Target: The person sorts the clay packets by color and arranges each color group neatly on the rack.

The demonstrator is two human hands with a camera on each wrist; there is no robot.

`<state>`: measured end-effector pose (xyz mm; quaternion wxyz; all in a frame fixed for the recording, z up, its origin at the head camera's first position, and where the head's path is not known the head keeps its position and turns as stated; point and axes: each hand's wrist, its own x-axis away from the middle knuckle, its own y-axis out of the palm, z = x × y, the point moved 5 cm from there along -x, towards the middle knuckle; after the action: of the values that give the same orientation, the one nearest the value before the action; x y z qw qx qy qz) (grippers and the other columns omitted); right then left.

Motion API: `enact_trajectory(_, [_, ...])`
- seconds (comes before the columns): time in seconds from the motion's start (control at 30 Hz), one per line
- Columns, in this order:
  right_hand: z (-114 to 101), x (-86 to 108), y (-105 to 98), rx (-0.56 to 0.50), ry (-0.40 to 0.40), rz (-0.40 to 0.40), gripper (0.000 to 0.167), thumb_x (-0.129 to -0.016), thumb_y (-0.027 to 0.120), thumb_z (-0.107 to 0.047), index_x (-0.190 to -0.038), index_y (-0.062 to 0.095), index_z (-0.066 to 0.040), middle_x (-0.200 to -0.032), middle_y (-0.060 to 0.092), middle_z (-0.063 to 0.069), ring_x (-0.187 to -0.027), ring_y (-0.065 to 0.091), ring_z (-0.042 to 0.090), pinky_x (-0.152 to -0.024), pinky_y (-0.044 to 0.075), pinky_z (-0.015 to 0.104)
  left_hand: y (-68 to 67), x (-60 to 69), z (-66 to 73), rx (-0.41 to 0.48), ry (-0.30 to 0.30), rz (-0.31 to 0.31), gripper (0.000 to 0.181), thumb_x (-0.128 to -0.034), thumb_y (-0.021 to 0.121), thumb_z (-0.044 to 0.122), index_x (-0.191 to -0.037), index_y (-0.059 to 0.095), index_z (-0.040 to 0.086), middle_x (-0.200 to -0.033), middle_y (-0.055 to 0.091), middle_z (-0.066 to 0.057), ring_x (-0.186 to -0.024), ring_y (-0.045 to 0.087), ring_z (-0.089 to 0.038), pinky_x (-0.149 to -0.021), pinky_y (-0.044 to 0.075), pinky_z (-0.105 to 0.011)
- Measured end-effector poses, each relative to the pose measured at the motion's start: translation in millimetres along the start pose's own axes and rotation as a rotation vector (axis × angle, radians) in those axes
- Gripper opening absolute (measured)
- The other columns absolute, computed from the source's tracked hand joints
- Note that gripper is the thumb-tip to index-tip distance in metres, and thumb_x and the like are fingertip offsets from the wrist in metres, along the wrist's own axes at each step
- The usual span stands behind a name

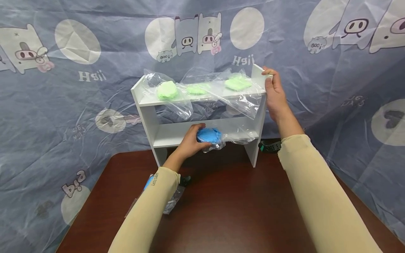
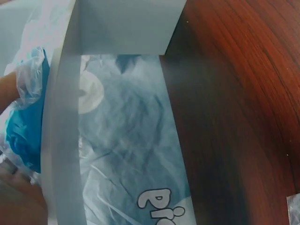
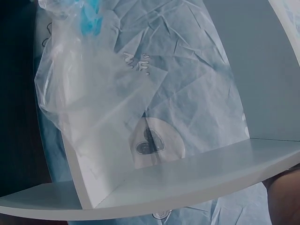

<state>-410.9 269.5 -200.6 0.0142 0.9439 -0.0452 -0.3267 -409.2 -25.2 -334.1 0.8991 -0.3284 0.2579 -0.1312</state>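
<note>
On the lower board of a small white shelf point(image 1: 177, 131) sits a blue lump point(image 1: 209, 135) in a clear plastic bag, its loose end trailing right. My left hand point(image 1: 191, 140) grips the lump between thumb and fingers; in the left wrist view the blue lump point(image 2: 26, 131) lies against the board's edge. With my right hand point(image 1: 276, 94) I hold the shelf's right side panel near the top, thumb in front. Three pale green lumps point(image 1: 167, 90) in clear bags lie along the top board. In the right wrist view only a bit of my right hand point(image 3: 285, 197) shows, beside the panel.
The shelf stands at the back of a dark red-brown table point(image 1: 227, 211), before a grey-blue patterned cloth point(image 1: 120, 88). Another bagged blue item point(image 1: 148, 182) lies on the table, partly hidden by my left sleeve. Clear bag ends point(image 1: 245, 105) hang over the top board's front edge.
</note>
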Motion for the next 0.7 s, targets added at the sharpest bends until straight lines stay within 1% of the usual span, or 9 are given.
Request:
enact_trajectory(0.1, [-1.0, -0.5, -1.1, -0.007, -0.007, 0.002, 0.018, -0.107, 0.035, -0.025, -0.117, 0.049, -0.024, -0.166, 0.021, 0.003, -0.151, 0.017, 0.013, -0.118, 0.018, 0.031, 0.1, -1.6, 1.6, -0.07, -0.04, -0.007, 0.086, -0.0824, 0.081, 0.033, -0.151, 0.037, 0.005, -0.152, 0.041, -0.018, -0.139, 0.042, -0.034, -0.114, 0.038, -0.049])
enact_trajectory(0.13, [-1.3, -0.6, -1.3, -0.011, -0.01, 0.0, 0.018, -0.107, 0.035, -0.025, -0.116, 0.049, -0.023, -0.166, 0.021, 0.004, -0.152, 0.016, 0.013, -0.119, 0.018, 0.029, -0.5, -1.4, 1.5, -0.096, -0.061, -0.005, 0.087, -0.0824, 0.081, 0.036, -0.151, 0.037, 0.006, -0.153, 0.041, -0.017, -0.14, 0.042, -0.034, -0.114, 0.038, -0.048])
enact_trajectory(0.23, [-1.6, -0.5, -1.7, -0.01, -0.007, -0.002, 0.018, -0.107, 0.035, -0.025, -0.118, 0.049, -0.021, -0.166, 0.02, 0.004, -0.152, 0.015, 0.014, -0.119, 0.017, 0.03, -2.4, -0.7, 1.6, -0.169, -0.104, -0.006, 0.089, -0.0815, 0.08, 0.043, -0.151, 0.04, 0.005, -0.153, 0.044, -0.016, -0.141, 0.042, -0.033, -0.116, 0.037, -0.048])
enact_trajectory(0.3, [-1.7, -0.1, -1.5, -0.012, -0.003, -0.003, 0.019, -0.107, 0.035, -0.025, -0.119, 0.048, -0.019, -0.167, 0.019, 0.005, -0.153, 0.015, 0.014, -0.12, 0.017, 0.031, -3.0, 0.0, 2.1, -0.193, -0.12, -0.014, 0.088, -0.0814, 0.079, 0.046, -0.15, 0.042, 0.005, -0.151, 0.047, -0.016, -0.14, 0.044, -0.034, -0.115, 0.037, -0.047])
enact_trajectory(0.37, [-1.8, 0.6, -0.9, -0.012, -0.002, -0.003, 0.019, -0.106, 0.035, -0.025, -0.119, 0.048, -0.017, -0.166, 0.019, 0.004, -0.153, 0.015, 0.014, -0.12, 0.017, 0.032, -2.8, -0.1, 2.4, -0.208, -0.124, -0.024, 0.087, -0.0816, 0.078, 0.047, -0.149, 0.043, 0.004, -0.15, 0.049, -0.016, -0.139, 0.047, -0.034, -0.115, 0.038, -0.047])
enact_trajectory(0.5, [-3.3, 1.4, 1.2, -0.03, -0.001, -0.01, 0.019, -0.106, 0.036, -0.025, -0.118, 0.049, -0.019, -0.166, 0.019, 0.004, -0.152, 0.015, 0.014, -0.12, 0.018, 0.033, 0.4, -2.0, 2.6, -0.227, -0.128, -0.041, 0.087, -0.0825, 0.077, 0.048, -0.15, 0.043, 0.005, -0.151, 0.049, -0.015, -0.139, 0.047, -0.034, -0.115, 0.039, -0.047])
enact_trajectory(0.7, [-2.3, 1.7, -0.8, -0.021, 0.007, -0.015, 0.018, -0.106, 0.034, -0.026, -0.116, 0.049, -0.021, -0.167, 0.018, 0.004, -0.152, 0.015, 0.015, -0.12, 0.018, 0.037, 10.4, -7.7, 8.3, -0.266, -0.124, -0.057, 0.086, -0.0849, 0.074, 0.05, -0.152, 0.041, 0.007, -0.152, 0.048, -0.013, -0.139, 0.048, -0.035, -0.114, 0.039, -0.047])
